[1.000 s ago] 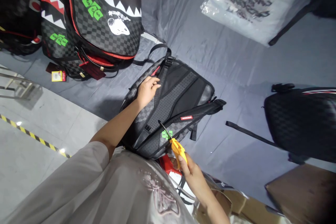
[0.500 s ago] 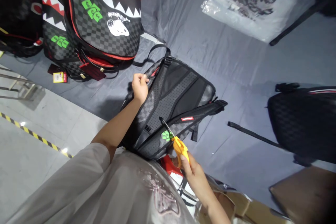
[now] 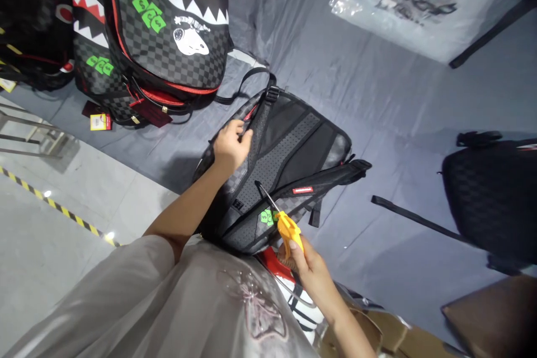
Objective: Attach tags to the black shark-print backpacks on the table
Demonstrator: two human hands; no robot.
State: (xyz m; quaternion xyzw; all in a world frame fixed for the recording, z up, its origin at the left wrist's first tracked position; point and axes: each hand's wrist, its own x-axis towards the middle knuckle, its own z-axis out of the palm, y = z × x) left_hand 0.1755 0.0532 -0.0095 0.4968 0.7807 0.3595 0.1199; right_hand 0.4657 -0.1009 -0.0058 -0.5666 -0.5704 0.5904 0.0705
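A black checkered backpack lies in front of me with its padded back panel and shoulder straps facing up. At the backpack's left side is my left hand, with thumb and fingers apart and nothing seen between them; it touches or hovers just over the edge. My right hand is closed around a yellow air blow gun. Its thin metal nozzle with a black tip points over the lower back panel, near a strap bearing a red label. Whether the tip touches the fabric I cannot tell.
Shark-mouth backpacks stand at the upper left of the grey-covered table. A clear plastic-wrapped package lies at the upper right. Another black backpack is at the right, its strap reaching inward. Cardboard sits lower right.
My left hand has shifted slightly right over the backpack's edge, and its fingers have spread from a closed pinch. The air blow gun stays almost in place; the view has moved a little.
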